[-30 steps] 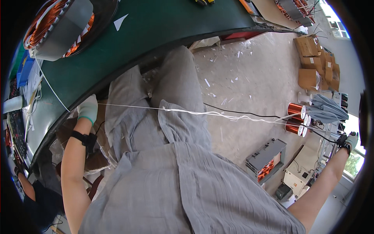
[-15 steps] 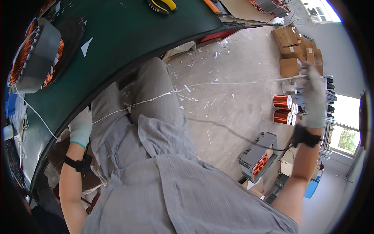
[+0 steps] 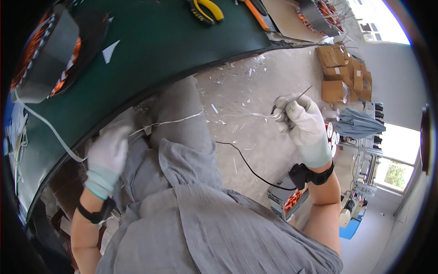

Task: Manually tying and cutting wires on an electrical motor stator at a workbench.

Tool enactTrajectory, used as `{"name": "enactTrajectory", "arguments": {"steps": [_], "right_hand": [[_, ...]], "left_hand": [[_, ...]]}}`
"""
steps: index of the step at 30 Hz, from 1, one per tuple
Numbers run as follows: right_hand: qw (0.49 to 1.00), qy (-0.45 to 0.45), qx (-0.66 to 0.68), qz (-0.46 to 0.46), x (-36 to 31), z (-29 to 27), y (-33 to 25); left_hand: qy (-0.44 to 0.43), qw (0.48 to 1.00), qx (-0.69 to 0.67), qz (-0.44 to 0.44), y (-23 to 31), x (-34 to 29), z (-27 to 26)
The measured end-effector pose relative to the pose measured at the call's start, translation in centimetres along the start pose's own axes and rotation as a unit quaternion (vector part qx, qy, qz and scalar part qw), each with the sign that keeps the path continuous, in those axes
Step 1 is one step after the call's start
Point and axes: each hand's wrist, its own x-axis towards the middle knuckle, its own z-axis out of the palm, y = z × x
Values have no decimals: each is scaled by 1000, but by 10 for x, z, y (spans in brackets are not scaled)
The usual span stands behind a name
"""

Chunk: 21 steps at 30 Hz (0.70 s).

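A thin white cord (image 3: 175, 121) runs from my gloved left hand (image 3: 107, 155), across my grey-clad knee, to my gloved right hand (image 3: 303, 125). My left hand is closed on the cord just below the edge of the green workbench (image 3: 173, 41). My right hand is raised over the floor, gripping the cord's other end together with a thin dark needle-like tool (image 3: 292, 100). The cord continues from my left hand up to a grey motor stator with copper windings (image 3: 48, 55) on the bench at the far left. Both wrists wear black bands.
Yellow-handled pliers (image 3: 205, 10) and an orange-handled tool (image 3: 255, 13) lie at the bench's far edge, beside a second stator (image 3: 321, 13). Cardboard boxes (image 3: 340, 68) and copper wire spools (image 3: 331, 134) stand on the littered concrete floor. A black cable (image 3: 246, 166) trails across the floor.
My right hand has swung in from far right toward the middle and risen, and the cord between my hands has gone from taut to shorter and slack. My left hand dropped slightly.
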Motion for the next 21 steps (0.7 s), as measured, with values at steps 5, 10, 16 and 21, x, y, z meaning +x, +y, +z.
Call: {"name": "enactTrajectory", "arguments": {"steps": [5, 10, 16, 21], "right_hand": [[996, -83, -24, 9, 7, 53, -4], [989, -142, -31, 32, 8, 83, 2], [986, -119, -46, -108, 21, 57, 31], [978, 122, -38, -164, 35, -14, 25]], "left_hand": [[29, 948, -271, 163, 103, 48, -30], [-37, 887, -457, 52, 132, 62, -31], [-70, 862, -497, -64, 100, 61, -46], [-65, 986, -153, 2, 35, 19, -10]]}}
